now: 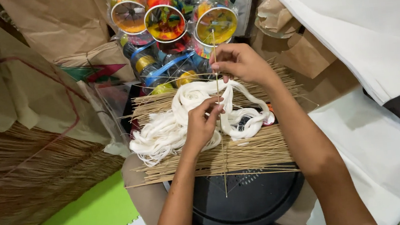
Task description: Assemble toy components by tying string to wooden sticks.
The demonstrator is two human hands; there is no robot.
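Two hands: both over the person's lap, both busy on one thin upright stick [221,139].
Right hand [240,63]: far side of the lap, fingers pinched shut on the stick near its upper end, thumb and forefinger meeting on it.
Left hand [203,126]: nearer, lower down, fingers curled and closed on the same stick about halfway along, right on top of the white thread.
Stick: runs near to far, almost straight up the middle of the lap, near tip over the black tray, far tip up against the yellow reel.
White thread [176,122]: loose hank, heaped across the sticks, loops trailing left and right of the left hand; touching that hand.
Bundle of sticks [243,155]: thin bamboo splints lying left to right across the tray, under the thread.
Black tray [252,203]: round, on the lap, near edge bare.
Reels [165,22]: bright wheel-shaped spools, orange, red and yellow, stacked at the far side, with blue ones below.
White paper sheets [372,17]: piled at the right, far and near.
Brown paper [22,90]: crumpled at the left, above a broom-like mass of fibres [25,178].
Green mat [83,221]: near left on the floor.
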